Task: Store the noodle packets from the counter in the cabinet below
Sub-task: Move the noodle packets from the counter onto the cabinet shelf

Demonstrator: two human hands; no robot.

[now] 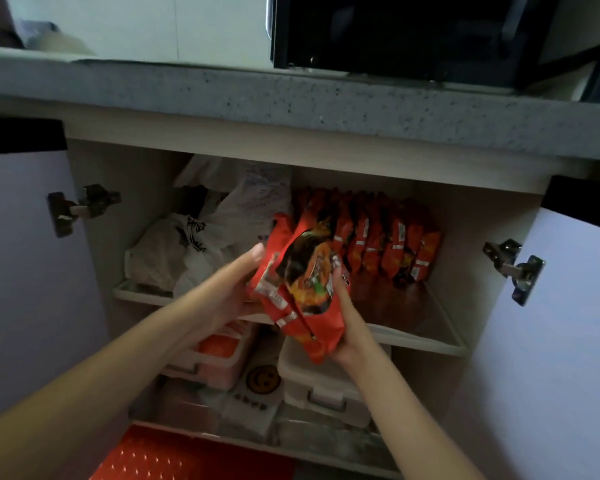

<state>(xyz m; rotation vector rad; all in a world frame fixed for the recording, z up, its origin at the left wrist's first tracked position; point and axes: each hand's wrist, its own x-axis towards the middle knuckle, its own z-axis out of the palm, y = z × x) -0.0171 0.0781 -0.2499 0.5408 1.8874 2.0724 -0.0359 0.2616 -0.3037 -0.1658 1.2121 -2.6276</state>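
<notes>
Held packets [302,289]: a red bunch, at least two, exact count unclear. They sit in the air in front of the upper shelf [426,342], over its front edge and not yet set down. Their long axis runs from the low end near the person up and away into the cabinet, leaning slightly left, printed face toward the camera. Left hand [222,292] clasps the left side of the bunch, thumb lying along the upper edge, fingers hidden behind. Right hand [347,337] cups the low end from below and from the right, fingers wrapped round the wrapper. Both grips are closed on the bunch, neither slack. Row [378,237] of like packets stands on edge along the back of the same shelf, its left end just behind the bunch, the rest running off to the right. So the row lies behind and to the right of the grip, and the right hand is the nearer one. Judgement: the bunch needs pushing back and rightward, held upright, to join the row or stand on the bare shelf before it. White bags [201,237] crowd the shelf's left half, close beside the left hand. Lidded boxes [319,382] sit on the level below. Counter [291,98] overhangs above, and both doors stand wide.
</notes>
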